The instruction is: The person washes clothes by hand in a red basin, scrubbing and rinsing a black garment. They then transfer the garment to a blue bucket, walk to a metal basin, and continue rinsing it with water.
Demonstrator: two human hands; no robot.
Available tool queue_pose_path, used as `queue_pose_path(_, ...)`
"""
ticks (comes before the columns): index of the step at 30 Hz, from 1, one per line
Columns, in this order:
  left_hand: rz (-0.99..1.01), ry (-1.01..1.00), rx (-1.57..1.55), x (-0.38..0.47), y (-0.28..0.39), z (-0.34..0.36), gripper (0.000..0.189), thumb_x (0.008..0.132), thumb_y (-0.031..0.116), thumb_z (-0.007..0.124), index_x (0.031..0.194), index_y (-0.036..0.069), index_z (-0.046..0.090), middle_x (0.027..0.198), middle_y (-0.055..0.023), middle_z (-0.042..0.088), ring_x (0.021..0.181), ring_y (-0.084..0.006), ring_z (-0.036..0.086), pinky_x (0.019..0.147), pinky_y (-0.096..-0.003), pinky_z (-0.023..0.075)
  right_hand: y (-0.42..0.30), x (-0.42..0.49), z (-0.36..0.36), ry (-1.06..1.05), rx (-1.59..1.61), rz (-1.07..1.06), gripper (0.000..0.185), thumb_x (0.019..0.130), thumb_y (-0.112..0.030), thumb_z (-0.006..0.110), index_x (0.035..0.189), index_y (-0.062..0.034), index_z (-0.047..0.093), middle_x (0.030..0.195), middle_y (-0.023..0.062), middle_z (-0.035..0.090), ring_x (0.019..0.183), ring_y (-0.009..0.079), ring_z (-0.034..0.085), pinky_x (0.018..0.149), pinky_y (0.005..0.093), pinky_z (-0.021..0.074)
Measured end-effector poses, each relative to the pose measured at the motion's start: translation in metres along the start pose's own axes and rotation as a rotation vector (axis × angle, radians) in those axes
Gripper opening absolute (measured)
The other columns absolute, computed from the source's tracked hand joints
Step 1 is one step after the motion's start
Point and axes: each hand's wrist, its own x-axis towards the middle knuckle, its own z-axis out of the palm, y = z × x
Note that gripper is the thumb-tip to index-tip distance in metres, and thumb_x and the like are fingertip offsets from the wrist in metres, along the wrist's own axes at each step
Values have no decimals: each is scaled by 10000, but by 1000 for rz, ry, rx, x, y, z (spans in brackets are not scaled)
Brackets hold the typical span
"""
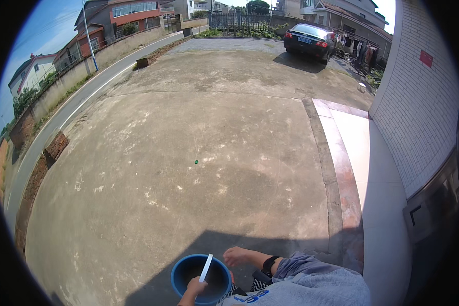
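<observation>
My left hand (197,286) is closed around the lower end of a pale, flat handle (206,267). It slants across the mouth of a round blue bucket (174,267). Whether the handle belongs to the bucket or to a separate tool cannot be made out. The bucket's inside is dark, and its contents are unclear. Just to the right of the rim, my right hand (236,256) hovers with loosely curled fingers, and no object shows in it. A black band (269,264) circles the right arm. My striped legwear (258,282) shows beside the bucket.
Sunlit concrete (176,134) stretches ahead, with a small green object (196,162) lying on it. A tiled step (346,168) runs along the right, below a white brick wall (424,99). A black car (308,42) is parked at the far right. Low brickwork (38,172) borders the left.
</observation>
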Motion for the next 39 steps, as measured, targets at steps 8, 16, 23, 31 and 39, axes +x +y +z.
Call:
queue_pose_path(8, 429, -101, 681, 131, 327, -45, 406, 780, 389, 699, 1106, 147, 698, 985, -114, 721, 939, -289, 688, 866, -411, 515, -160, 9, -215, -10, -488, -349, 515, 922, -346, 626, 1329, -44, 537, 1331, 137, 569, 1227, 244, 525, 1036, 363, 396)
queue_pose_path(16, 789, 44, 709, 179, 677, -102, 375, 761, 375, 743, 1069, 163, 718, 925, -130, 720, 892, -317, 690, 816, -415, 534, -368, -39, -441, 63, -668, -432, 289, 833, -325, 696, 839, -36, 689, 697, 48, 644, 639, 159, 601, 590, 305, 466)
queue_pose_path(23, 970, -44, 505, 276, 897, -134, 321, 788, 325, 737, 1012, 97, 706, 887, -179, 701, 855, -348, 682, 765, -427, 526, -532, -67, -593, 446, -792, -462, 332, 766, -370, 730, 847, -48, 712, 692, 76, 645, 665, 201, 624, 589, 333, 447)
queue_pose_path(31, 1104, -232, 675, 379, 1169, -146, 359, 779, 364, 721, 1050, 130, 700, 948, -174, 708, 902, -361, 675, 794, -438, 521, -669, -99, -781, 631, -690, -407, 371, 814, -385, 701, 916, -28, 705, 770, 99, 661, 741, 222, 620, 670, 360, 459)
queue_pose_path(39, 1091, -181, 751, 476, 1397, -147, 304, 757, 312, 754, 989, 118, 730, 818, -134, 709, 774, -281, 690, 699, -376, 521, -765, -69, -987, 593, -422, -512, 332, 875, -366, 674, 880, -35, 695, 684, 32, 607, 656, 142, 561, 578, 310, 420)
